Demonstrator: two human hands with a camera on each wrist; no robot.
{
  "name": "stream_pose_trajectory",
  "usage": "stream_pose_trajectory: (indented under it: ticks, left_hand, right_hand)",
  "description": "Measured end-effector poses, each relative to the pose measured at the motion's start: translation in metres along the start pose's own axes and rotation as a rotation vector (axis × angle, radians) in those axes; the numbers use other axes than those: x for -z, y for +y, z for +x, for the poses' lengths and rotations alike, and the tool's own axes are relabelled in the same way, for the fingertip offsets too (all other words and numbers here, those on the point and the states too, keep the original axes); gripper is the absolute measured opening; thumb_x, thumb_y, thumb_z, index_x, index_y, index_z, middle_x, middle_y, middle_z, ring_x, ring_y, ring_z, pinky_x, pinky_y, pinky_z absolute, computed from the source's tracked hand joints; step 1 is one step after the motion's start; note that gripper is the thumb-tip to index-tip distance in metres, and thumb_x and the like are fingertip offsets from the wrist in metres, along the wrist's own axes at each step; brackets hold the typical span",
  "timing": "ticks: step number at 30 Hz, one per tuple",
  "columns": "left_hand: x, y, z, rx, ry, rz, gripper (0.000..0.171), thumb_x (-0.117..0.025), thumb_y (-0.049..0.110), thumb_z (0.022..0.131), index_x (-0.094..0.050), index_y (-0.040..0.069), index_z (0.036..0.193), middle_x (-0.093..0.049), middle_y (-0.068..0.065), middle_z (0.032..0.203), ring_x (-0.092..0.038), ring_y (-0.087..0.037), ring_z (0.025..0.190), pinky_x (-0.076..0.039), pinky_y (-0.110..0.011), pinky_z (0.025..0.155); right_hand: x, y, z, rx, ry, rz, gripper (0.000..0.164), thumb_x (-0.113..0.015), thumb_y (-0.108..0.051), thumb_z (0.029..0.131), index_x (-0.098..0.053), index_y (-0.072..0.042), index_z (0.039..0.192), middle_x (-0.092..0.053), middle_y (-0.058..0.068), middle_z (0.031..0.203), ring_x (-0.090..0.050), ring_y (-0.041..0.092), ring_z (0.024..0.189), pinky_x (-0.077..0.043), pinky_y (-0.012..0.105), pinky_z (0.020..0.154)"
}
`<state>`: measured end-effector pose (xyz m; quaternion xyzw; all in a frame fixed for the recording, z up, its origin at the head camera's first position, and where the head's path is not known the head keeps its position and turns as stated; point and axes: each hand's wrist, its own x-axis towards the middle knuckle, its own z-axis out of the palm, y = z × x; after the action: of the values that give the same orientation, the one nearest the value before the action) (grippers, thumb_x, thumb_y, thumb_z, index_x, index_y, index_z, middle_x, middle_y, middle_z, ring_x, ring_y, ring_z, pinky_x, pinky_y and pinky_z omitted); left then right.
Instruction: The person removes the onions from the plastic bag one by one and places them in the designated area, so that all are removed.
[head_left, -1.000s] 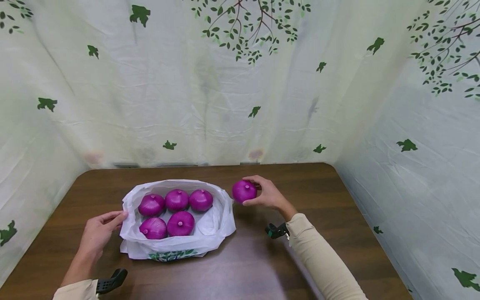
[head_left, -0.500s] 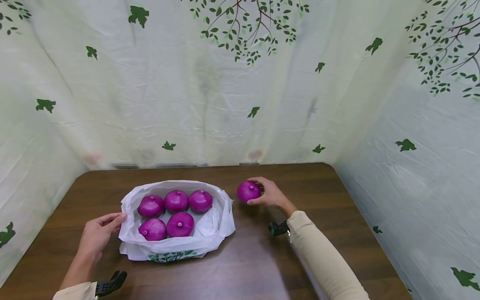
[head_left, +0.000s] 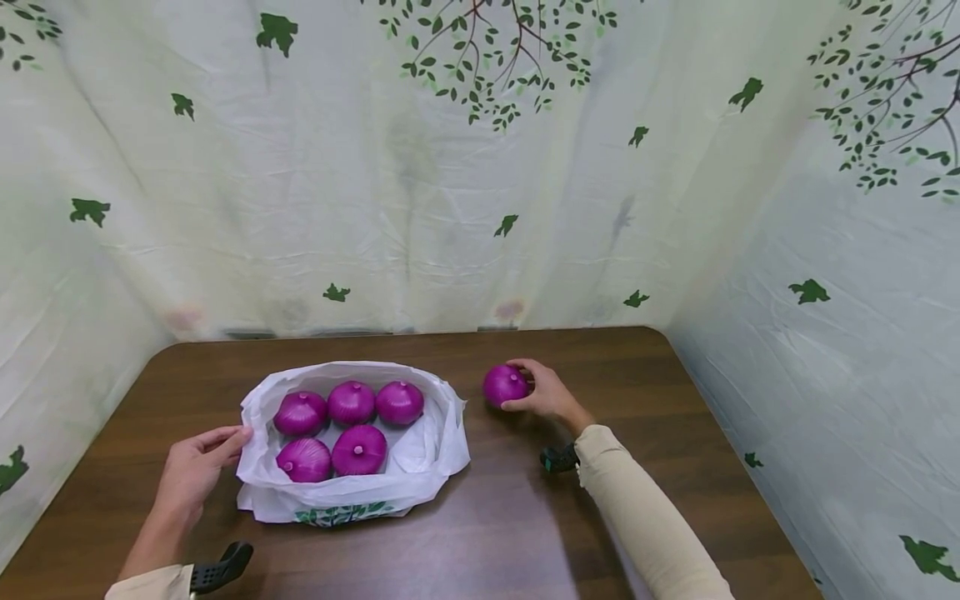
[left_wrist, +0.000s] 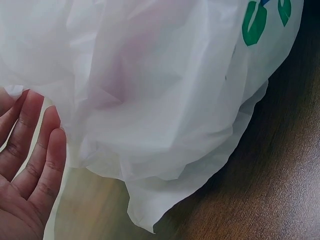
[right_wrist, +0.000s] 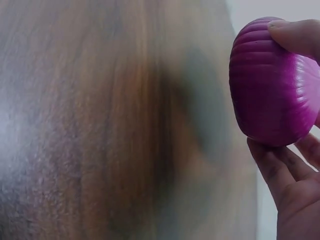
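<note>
A white plastic bag (head_left: pixel 442 446) with green print lies spread wide at its mouth on the table, several purple onions (head_left: pixel 358 450) inside it. At the bag's left rim, my left hand (head_left: pixel 198 467) pinches the plastic between thumb and fingers; the left wrist view shows the fingers (left_wrist: pixel 52 155) against the bag's side. Right of the bag, my right hand (head_left: pixel 546 393) grips one purple onion (head_left: pixel 504 386), thumb on one side and fingers on the other. The right wrist view shows this onion (right_wrist: pixel 270 85) close up, its far side hidden by the hand.
The brown wooden table (head_left: pixel 675 500) has rounded far corners. A pale curtain (head_left: pixel 450 183) with a leaf print hangs behind it and along both sides. Dark straps with devices (head_left: pixel 222 568) sit on both wrists.
My right hand has moved to the right with the onion, farther from the bag's right rim. The left hand stays at the bag's left rim.
</note>
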<state>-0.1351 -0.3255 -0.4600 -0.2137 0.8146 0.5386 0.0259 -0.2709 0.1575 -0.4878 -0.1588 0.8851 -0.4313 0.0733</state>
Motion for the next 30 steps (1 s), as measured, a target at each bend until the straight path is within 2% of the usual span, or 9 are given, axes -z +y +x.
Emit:
stream_pose_trajectory:
  ticks: [5,11,18,24,30]
  left_hand:
    - [0.000,0.000,0.001,-0.008,-0.001,-0.005,0.071,-0.064,0.051,0.088,-0.056,-0.008,0.126,-0.064,0.003,0.097,-0.057,0.000,0.073,-0.029,-0.069,0.099]
    - [0.000,0.000,0.001,0.007,-0.005,0.000,0.071,-0.064,0.051,0.088,-0.055,-0.007,0.127,-0.063,-0.005,0.104,-0.057,-0.003,0.076,-0.028,-0.069,0.099]
    - [0.000,-0.001,0.001,0.006,-0.004,-0.004,0.071,-0.064,0.051,0.088,-0.055,-0.008,0.127,-0.063,-0.002,0.103,-0.057,-0.001,0.074,-0.029,-0.068,0.099]
    - [-0.001,0.000,0.001,0.019,-0.001,0.008,0.073,-0.062,0.052,0.089,-0.053,-0.008,0.130,-0.060,-0.016,0.114,-0.057,-0.004,0.077,-0.029,-0.069,0.099]
    - [-0.001,0.002,0.000,0.033,-0.008,0.018,0.074,-0.060,0.053,0.089,-0.051,-0.007,0.132,-0.051,-0.027,0.128,-0.058,-0.011,0.084,-0.027,-0.071,0.099]
  right_hand:
    - [-0.002,0.008,-0.002,-0.010,0.035,0.031,0.070,-0.085,-0.015,0.073,-0.051,-0.004,0.133,-0.054,0.017,0.131,-0.053,0.036,0.118,-0.047,0.049,0.095]
    - [-0.004,0.017,-0.004,-0.011,0.061,0.048,0.070,-0.085,-0.014,0.072,-0.052,-0.002,0.132,-0.056,0.018,0.128,-0.053,0.036,0.118,-0.046,0.050,0.095]
    - [-0.006,0.022,-0.006,-0.035,0.078,0.062,0.070,-0.085,-0.014,0.072,-0.052,-0.003,0.133,-0.057,0.018,0.127,-0.054,0.035,0.117,-0.046,0.050,0.095]
    - [-0.006,0.024,-0.006,-0.053,0.079,0.087,0.070,-0.084,-0.016,0.074,-0.051,-0.005,0.135,-0.056,0.018,0.129,-0.053,0.035,0.119,-0.046,0.051,0.095]
    - [-0.006,0.024,-0.007,-0.049,0.080,0.108,0.072,-0.085,-0.017,0.074,-0.051,-0.006,0.136,-0.055,0.018,0.129,-0.052,0.035,0.119,-0.045,0.052,0.095]
